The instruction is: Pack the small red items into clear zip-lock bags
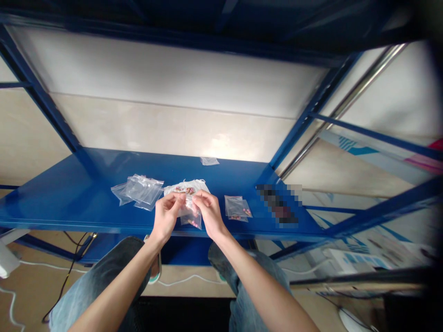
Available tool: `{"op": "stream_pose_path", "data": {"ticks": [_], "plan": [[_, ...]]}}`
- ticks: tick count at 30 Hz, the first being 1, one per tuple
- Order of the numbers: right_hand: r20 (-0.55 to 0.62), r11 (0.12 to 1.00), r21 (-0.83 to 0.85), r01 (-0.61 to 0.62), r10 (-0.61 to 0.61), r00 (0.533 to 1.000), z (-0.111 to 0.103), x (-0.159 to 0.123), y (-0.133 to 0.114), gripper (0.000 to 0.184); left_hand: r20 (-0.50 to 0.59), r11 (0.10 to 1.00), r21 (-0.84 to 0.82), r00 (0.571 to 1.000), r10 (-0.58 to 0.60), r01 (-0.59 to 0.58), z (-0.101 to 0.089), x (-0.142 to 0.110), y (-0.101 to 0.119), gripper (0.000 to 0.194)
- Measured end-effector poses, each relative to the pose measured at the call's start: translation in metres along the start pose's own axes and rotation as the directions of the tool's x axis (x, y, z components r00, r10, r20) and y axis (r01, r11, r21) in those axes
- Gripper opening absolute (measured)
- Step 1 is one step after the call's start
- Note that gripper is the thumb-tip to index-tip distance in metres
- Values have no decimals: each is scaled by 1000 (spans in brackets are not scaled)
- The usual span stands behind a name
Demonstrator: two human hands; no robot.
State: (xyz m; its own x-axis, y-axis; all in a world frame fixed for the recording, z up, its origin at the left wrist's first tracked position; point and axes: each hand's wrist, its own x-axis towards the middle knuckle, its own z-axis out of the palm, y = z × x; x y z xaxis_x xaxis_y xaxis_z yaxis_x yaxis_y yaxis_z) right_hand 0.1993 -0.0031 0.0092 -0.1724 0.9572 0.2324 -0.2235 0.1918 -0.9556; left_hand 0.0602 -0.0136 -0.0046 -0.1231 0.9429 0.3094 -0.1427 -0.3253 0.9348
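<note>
Between my two hands is a small clear plastic bag (191, 218), with a few pinkish beads in its lower corner. My left hand (169, 213) pinches the bag's upper left edge, and my right hand (209, 213) pinches the upper right. Just behind them lies a white cloth pouch (200, 185) with small reddish-brown beads (187, 190) on it. To the left sits a loose pile of clear zip bags (141, 190). On the right, small clear bags (237, 207) hold several beads.
All this rests on a blue metal shelf (93, 216). Another small clear bag (209, 161) lies at its back edge. A dark, pixelated object (278, 205) is at the right end. Blue uprights (304, 124) frame the sides, and an upper shelf (173, 41) hangs overhead.
</note>
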Motion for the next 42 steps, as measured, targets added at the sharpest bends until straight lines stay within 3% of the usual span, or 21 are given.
{"op": "stream_pose_path", "data": {"ticks": [3, 9, 12, 15, 18, 23, 27, 31, 36, 39, 42], "plan": [[40, 999, 5, -48, 48, 998, 1, -2, 3, 31, -2, 1000, -19, 1000, -19, 19, 1, -1, -2, 30], [60, 999, -37, -4, 6, 998, -8, -2, 6, 39, 74, 993, -38, 992, -106, 109, -2, 0, -7, 33], [113, 999, -34, -26, 29, 993, -14, -4, 4, 40, 29, 997, -40, 997, -68, 69, 1, -1, -10, 33], [10, 1000, 4, -23, 23, 1000, -19, -8, 4, 38, -61, 999, -27, 998, -32, 31, 7, -9, -12, 33], [-62, 999, 31, -19, 21, 998, -25, -16, 7, 37, -79, 999, -29, 997, -23, 21, 13, -23, -11, 34], [52, 1000, -9, -8, 8, 999, -31, -33, 8, 35, -81, 999, 42, 996, 35, -32, 12, -48, 6, 37], [114, 990, -135, 37, -22, 993, -23, -59, 0, 35, -19, 992, 121, 999, 41, -39, 1, -69, 23, 39], [128, 976, -215, 39, -11, 992, -12, -112, -6, 35, 65, 987, 158, 997, -29, 18, -16, -116, 29, 35], [159, 965, -220, -143, 180, 971, -11, -181, -3, 36, 181, 967, 242, 976, -123, 77, -34, -181, 23, 35], [225, 945, -254, -205, 264, 938, -10, -194, -6, 37, 176, 963, 249, 973, -151, 105, -33, -197, 26, 37], [210, 945, -290, -151, 217, 953, -6, -190, -13, 34, 213, 964, 245, 964, -160, 106, -28, -199, 34, 37]]}}
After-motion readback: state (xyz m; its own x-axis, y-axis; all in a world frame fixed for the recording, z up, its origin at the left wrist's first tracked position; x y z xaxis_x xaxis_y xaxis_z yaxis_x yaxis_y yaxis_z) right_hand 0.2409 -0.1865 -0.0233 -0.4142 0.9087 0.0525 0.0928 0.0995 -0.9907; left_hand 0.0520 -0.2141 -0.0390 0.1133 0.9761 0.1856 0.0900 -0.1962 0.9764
